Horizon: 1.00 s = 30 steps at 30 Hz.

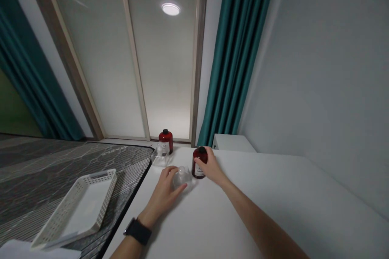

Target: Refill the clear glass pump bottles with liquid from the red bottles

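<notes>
My right hand is wrapped around a dark red bottle with a black cap and a white label. The bottle stands upright on the white tabletop. Just left of it, my left hand curves its thumb and fingers around a small clear container with a rounded knob-like top; its exact kind is hard to make out. Farther back, a second red bottle with a black cap stands upright. In front of that bottle sits a clear box-like container near the table's left edge.
A white perforated basket lies on the grey striped surface at left. Behind the table stand a white cabinet, a teal curtain and frosted sliding doors. A plain wall bounds the right side.
</notes>
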Available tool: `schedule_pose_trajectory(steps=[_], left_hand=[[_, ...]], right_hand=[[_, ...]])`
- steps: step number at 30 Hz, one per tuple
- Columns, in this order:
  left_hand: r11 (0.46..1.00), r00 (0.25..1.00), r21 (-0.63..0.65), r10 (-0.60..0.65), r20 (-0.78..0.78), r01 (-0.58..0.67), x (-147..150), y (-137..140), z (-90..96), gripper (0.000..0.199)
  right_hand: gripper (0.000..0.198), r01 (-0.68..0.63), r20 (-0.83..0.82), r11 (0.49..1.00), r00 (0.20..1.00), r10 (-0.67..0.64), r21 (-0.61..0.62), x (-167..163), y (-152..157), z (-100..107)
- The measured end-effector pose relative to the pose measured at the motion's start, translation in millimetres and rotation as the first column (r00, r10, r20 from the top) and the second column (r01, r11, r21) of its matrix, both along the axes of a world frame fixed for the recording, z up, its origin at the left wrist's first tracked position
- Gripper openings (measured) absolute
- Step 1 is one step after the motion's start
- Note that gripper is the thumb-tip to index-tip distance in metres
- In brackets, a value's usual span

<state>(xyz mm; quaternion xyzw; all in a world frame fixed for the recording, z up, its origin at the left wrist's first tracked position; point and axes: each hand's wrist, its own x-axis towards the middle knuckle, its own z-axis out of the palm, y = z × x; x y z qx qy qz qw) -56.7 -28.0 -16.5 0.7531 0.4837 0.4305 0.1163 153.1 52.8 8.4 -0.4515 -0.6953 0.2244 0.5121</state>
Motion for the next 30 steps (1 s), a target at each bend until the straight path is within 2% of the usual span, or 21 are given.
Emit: schedule_pose_trajectory(steps=[6,12,15,23,26,30], left_hand=[[0.999,0.999,-0.025,-0.042,0.026,0.043,2.9,-3.2,-0.4,0.038],[0.992,0.995,-0.074,-0.099,0.025,0.100,19.3,-6.3,2.9,0.037],[0.983,0.986,-0.083,-0.166,-0.020,0.164,30.6,-7.4,11.2,0.037],[0.949,0.949,-0.125,-0.301,-0.093,0.288,67.4,2.4,38.7,0.036],[0.939,0.943,-0.134,-0.326,-0.069,0.315,82.7,6.3,40.2,0.033],[0.939,0.944,-0.136,-0.326,-0.047,0.317,93.5,7.1,31.0,0.033]], right_hand=[[0.039,0.010,-0.010,1.000,1.000,-0.010,-0.012,51.1,-56.2,0.7],[0.050,0.082,-0.041,0.989,0.995,-0.087,-0.122,86.5,-83.2,0.4],[0.050,0.132,-0.021,0.983,0.990,-0.136,-0.128,96.6,-82.8,1.8],[0.042,0.201,0.027,0.980,0.979,-0.201,-0.006,112.0,-54.1,-6.4],[0.042,0.212,0.037,0.977,0.976,-0.213,0.040,113.6,-45.6,-9.2],[0.039,0.218,0.041,0.970,0.974,-0.223,0.106,112.9,-41.7,-14.4]])
